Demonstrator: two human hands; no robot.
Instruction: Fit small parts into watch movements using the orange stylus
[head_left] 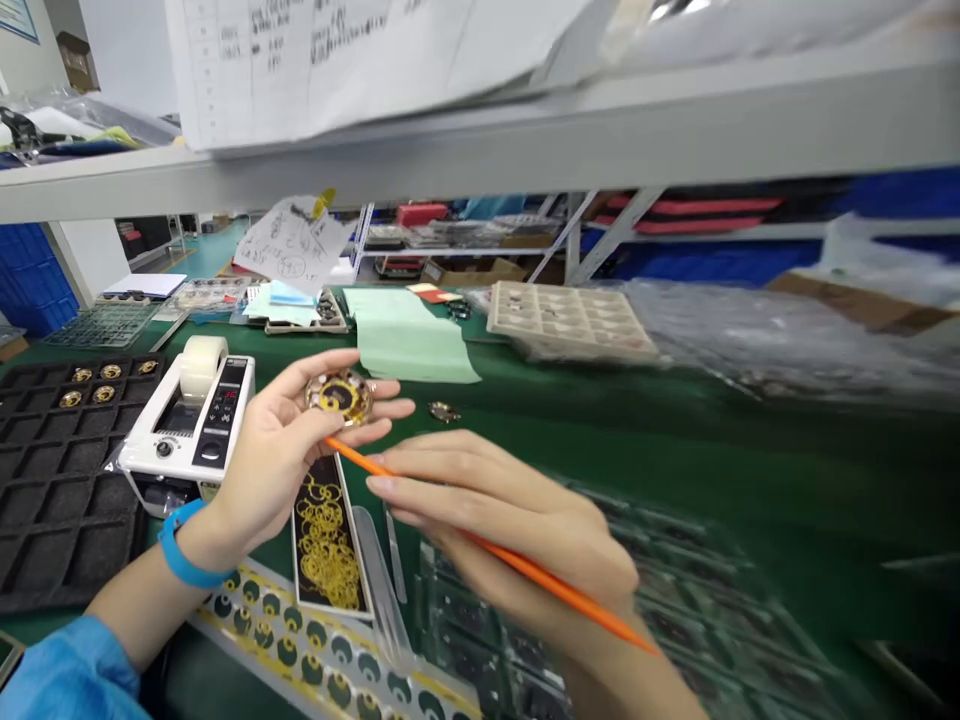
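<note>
Palm up, my left hand [274,440] holds a round gold-and-black piece [346,395], like a watch movement, between thumb and fingers. A thin orange stick [540,575] is gripped in my right hand [502,510], its tip at the lower edge of the round piece. I cannot tell whether the tip touches the piece or the left thumb. Below the hands lie a box of thin yellow rings [328,545], a sheet of round stickers [300,640] and metal tweezers [394,555]. Another small round piece [444,411] rests on the green mat beyond the right hand.
A white tape dispenser [232,400] stands left, beside a black compartment tray [60,470] holding several gold pieces. Clear trays [675,580] lie right. Farther back are green paper [412,335] and a beige tray [566,315]. A grey shelf [480,150] crosses above the bench.
</note>
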